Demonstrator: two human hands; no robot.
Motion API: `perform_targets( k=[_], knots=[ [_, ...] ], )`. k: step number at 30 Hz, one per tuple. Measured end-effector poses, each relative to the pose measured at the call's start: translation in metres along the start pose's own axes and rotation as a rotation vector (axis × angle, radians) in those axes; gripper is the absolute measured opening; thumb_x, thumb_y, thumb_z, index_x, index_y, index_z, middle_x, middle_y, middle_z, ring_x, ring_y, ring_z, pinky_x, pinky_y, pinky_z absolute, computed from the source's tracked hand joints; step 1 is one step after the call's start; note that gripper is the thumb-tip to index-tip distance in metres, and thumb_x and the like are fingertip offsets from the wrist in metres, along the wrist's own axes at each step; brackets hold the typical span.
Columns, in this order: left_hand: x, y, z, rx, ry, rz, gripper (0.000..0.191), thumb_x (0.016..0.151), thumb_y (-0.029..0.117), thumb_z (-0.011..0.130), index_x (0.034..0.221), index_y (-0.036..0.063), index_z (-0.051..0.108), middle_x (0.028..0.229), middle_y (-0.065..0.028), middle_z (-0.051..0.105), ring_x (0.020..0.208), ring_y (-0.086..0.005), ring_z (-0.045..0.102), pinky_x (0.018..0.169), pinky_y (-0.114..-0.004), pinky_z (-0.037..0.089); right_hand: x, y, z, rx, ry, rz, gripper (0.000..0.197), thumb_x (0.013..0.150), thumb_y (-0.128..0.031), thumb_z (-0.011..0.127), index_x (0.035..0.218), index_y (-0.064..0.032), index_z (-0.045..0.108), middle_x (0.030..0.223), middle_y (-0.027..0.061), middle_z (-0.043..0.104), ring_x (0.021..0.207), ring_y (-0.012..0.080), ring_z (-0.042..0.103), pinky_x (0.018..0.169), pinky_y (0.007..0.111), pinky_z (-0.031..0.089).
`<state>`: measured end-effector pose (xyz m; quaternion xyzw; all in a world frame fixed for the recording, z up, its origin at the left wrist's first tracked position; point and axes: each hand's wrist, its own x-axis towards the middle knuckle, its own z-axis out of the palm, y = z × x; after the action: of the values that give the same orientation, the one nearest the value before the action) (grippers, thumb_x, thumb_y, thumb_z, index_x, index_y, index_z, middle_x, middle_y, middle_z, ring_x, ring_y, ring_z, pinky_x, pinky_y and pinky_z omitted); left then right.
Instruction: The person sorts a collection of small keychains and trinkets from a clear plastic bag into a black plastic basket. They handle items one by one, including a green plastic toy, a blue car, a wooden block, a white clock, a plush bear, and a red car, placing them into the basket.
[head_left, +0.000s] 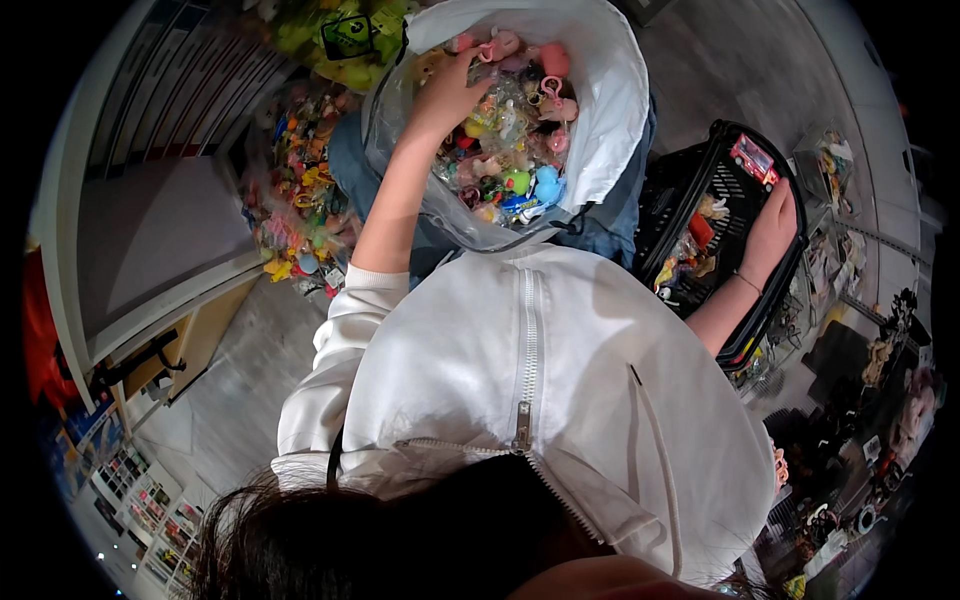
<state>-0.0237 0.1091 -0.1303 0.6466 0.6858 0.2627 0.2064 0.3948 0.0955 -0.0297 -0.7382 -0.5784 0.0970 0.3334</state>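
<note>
My left hand (448, 91) reaches into a clear plastic bag (459, 219) with a white upper part (611, 112). Its thumb and forefinger are apart, and the forefinger touches a pink plush keychain (501, 46). Small wrapped toys and trinkets fill the bag, among them a blue figure (549, 184) and a green one (517, 181). Inside the rim of a black plastic shopping basket (718, 129), my right hand (774, 219) grips one end of a red toy vehicle (753, 159). Lower in the basket lie a red item (701, 229) and several small wrapped toys (679, 262).
Another heap of bagged small toys (304, 180) stands left of my knee. Yellow-green bagged goods (352, 37) are beyond it. A white shelf unit (157, 247) borders the left side. Display racks with accessories (847, 405) run along the right, and grey flooring (247, 367) shows between.
</note>
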Motion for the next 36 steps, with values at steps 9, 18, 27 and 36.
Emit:
perform_targets(
  k=[9, 18, 27, 36],
  knots=[
    [0.012, -0.021, 0.022, 0.117, 0.129, -0.029, 0.036, 0.08, 0.017, 0.062, 0.115, 0.0081, 0.056, 0.089, -0.0124, 0.065, 0.081, -0.0264, 0.063, 0.072, -0.037, 0.049, -0.011, 0.11, -0.021, -0.633, -0.332, 0.22, 0.038, 0.089, -0.039, 0.045, 0.105, -0.0087, 0.061, 0.104, 0.0163, 0.06, 0.099, 0.0332, 0.057, 0.081, 0.041, 0.046],
    [0.025, -0.018, 0.014, 0.412, 0.079, -0.015, 0.036, 0.079, 0.025, 0.064, 0.113, 0.0175, 0.057, 0.1, -0.0087, 0.063, 0.09, -0.0273, 0.062, 0.072, -0.04, 0.05, -0.002, 0.023, 0.022, -0.178, -0.393, -0.078, 0.03, 0.088, -0.03, 0.051, 0.105, -0.0066, 0.06, 0.1, 0.0097, 0.062, 0.091, 0.0241, 0.06, 0.079, 0.032, 0.046],
    [0.031, -0.026, 0.041, 0.61, 0.163, 0.015, 0.026, 0.083, 0.029, 0.058, 0.091, 0.0048, 0.059, 0.094, -0.0126, 0.061, 0.086, -0.0295, 0.062, 0.07, -0.043, 0.051, -0.032, -0.079, 0.043, 0.089, -0.404, -0.287, 0.016, 0.086, -0.017, 0.054, 0.097, -0.0073, 0.061, 0.094, 0.0062, 0.062, 0.085, 0.0212, 0.062, 0.073, 0.028, 0.047],
    [-0.021, 0.053, -0.032, -0.761, 0.041, -0.02, 0.025, 0.091, 0.023, 0.049, 0.082, 0.0008, 0.057, 0.075, -0.0033, 0.058, 0.067, -0.0152, 0.056, 0.061, -0.025, 0.04, -0.047, -0.133, 0.048, 0.371, -0.434, -0.771, 0.024, 0.078, -0.012, 0.061, 0.101, -0.0058, 0.06, 0.105, 0.0095, 0.06, 0.1, 0.0294, 0.055, 0.087, 0.036, 0.042]
  ],
)
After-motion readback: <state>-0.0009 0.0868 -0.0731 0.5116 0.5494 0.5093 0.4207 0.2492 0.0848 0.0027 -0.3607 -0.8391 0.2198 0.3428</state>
